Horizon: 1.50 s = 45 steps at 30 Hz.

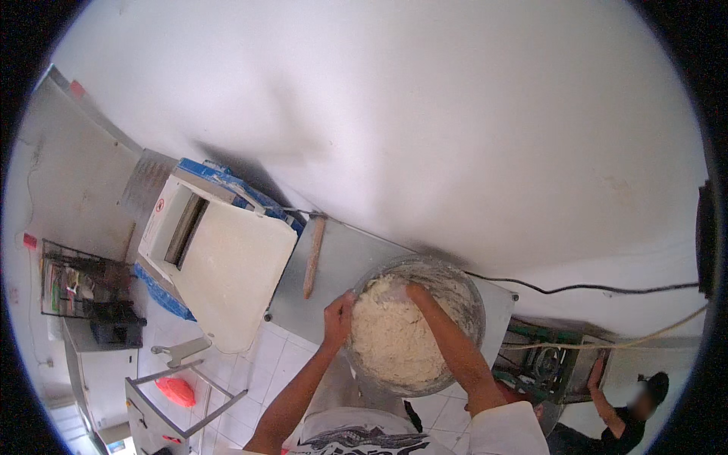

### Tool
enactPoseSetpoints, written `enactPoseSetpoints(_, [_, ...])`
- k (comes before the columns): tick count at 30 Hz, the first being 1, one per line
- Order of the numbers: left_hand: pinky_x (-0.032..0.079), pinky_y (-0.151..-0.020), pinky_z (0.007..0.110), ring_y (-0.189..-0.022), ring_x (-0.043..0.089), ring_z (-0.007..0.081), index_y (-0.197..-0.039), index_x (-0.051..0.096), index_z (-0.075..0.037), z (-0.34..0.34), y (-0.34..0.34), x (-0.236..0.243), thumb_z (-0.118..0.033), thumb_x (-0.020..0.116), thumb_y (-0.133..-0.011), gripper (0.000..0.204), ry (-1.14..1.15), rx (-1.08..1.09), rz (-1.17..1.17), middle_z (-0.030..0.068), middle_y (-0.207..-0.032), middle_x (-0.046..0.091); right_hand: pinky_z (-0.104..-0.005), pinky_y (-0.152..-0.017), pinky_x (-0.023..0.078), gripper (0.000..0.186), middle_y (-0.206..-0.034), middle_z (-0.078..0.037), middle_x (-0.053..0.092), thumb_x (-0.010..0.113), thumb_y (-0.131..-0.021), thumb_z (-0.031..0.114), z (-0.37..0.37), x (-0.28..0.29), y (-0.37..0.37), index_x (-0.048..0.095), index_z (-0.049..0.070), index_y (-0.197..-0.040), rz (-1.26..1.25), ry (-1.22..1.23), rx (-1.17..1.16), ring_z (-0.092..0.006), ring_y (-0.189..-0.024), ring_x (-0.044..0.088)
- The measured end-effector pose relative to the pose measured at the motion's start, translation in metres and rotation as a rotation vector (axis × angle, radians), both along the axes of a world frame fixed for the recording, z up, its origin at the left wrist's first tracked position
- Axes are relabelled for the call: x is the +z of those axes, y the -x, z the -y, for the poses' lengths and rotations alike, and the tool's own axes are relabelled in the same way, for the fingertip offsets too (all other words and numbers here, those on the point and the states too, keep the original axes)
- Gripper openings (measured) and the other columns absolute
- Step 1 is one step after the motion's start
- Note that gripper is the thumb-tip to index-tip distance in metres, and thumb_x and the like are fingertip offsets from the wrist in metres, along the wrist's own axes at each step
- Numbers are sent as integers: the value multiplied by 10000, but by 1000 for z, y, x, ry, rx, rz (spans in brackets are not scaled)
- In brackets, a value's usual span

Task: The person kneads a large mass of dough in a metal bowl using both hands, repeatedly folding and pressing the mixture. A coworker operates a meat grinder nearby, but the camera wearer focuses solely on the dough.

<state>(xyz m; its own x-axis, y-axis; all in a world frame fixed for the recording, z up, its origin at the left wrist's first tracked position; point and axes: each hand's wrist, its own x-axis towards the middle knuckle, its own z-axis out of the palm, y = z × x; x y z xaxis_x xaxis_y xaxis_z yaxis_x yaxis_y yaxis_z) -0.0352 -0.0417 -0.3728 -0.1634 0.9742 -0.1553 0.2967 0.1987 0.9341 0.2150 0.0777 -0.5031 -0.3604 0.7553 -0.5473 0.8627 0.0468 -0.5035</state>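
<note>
— Where is the dough [394,337] lying?
— In the metal bowl [472,303] on the steel table [341,265]. The left hand [337,318] is gripping the rim — the right hand [415,290] is pressing in, its fingers hidden.

I see a small white label [158,208] with a red round mark on it. It is stuck on the white front of the big dough machine [220,258], near its left edge, beside the dark slot. Far on my left, a little red tag [29,241] sits on the pale wall [68,174], and another small red one [76,89] is higher up on that wall. I cannot make out any screens or packages.
</note>
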Motion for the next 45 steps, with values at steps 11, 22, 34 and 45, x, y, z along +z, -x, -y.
enactPoseSetpoints(11, [506, -724, 407, -748, 660, 313, -1081, 704, -11, -97, -17, 9, -319, 508, -1027, 369, -172, -380, -131, 208, -850, 683, -509, -1184, 247, 571, -1400, -237, 517, 616, -815, 188, 255, 122, -37, 530, 15, -1352, 359, 260, -11, -417, -1354, 416])
enactPoseSetpoints(22, [466, -914, 422, -981, 577, 348, -1446, 395, -17, 60, 18, 27, -215, 563, -979, 534, 50, -203, -135, 202, -1104, 546, -402, -1005, 455, 519, -1289, -182, 612, 679, -888, 373, 115, 118, -105, 613, 24, -1266, -444, 32, -534, -279, -1143, 580])
enactPoseSetpoints(34, [448, -989, 363, -1158, 605, 288, -1469, 263, 140, 130, -29, 28, -280, 486, -1048, 635, 207, -51, 160, 322, -1263, 586, -387, -1000, 458, 447, -1260, -142, 634, 630, -926, 300, -30, 31, 11, 599, 23, -1275, -149, 131, -118, -254, -1151, 575])
enactPoseSetpoints(45, [440, -990, 319, -1155, 611, 251, -1503, 332, 0, -13, 23, 22, -212, 508, -1016, 559, 176, -507, 12, 276, -1274, 615, -381, -1002, 458, 404, -1234, -150, 640, 621, -915, 261, 117, 84, -83, 622, 22, -1241, -71, -123, -215, -269, -1146, 578])
